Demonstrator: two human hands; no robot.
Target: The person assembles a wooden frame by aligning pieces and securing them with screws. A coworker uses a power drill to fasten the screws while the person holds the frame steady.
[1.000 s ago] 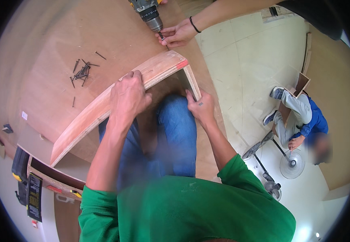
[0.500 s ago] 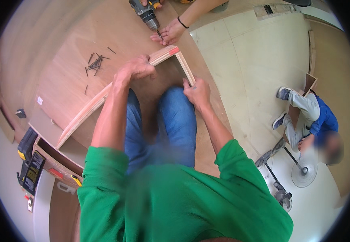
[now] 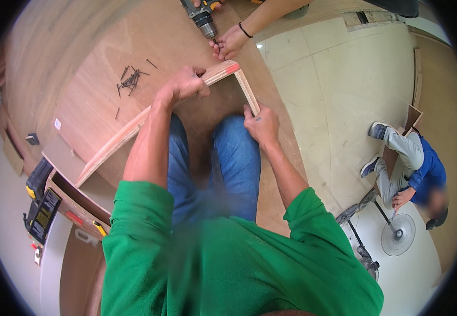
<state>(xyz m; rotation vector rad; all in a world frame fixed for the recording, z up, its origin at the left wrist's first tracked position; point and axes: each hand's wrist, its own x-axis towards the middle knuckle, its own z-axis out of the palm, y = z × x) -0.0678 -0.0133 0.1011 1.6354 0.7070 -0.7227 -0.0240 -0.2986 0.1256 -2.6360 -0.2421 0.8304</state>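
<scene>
Two plywood boards meet at a corner with a red mark. My left hand (image 3: 186, 87) is closed over the top edge of the long plywood board (image 3: 113, 148), close to that corner. Lower on the right, my right hand (image 3: 263, 126) grips the short plywood board (image 3: 246, 90), its thumb on the edge. Just beyond the corner, a co-worker's hand (image 3: 229, 43) pinches something small at the tip of a cordless drill (image 3: 203, 20), which their other hand holds. Several dark screws (image 3: 131, 80) lie loose on the wooden sheet left of my left hand.
A large wooden sheet (image 3: 99, 71) lies under the work. At lower left, a black-and-yellow tool (image 3: 37, 179) and a yellow cutter (image 3: 100, 228) rest by a wooden box. Rightward, another person in blue (image 3: 428, 166) sits on the tiled floor near a fan (image 3: 398, 234).
The whole view has shifted slightly, with my hands still on the boards. The co-worker's fingers have closed in at the drill tip. The seated person's hand has moved toward the fan.
</scene>
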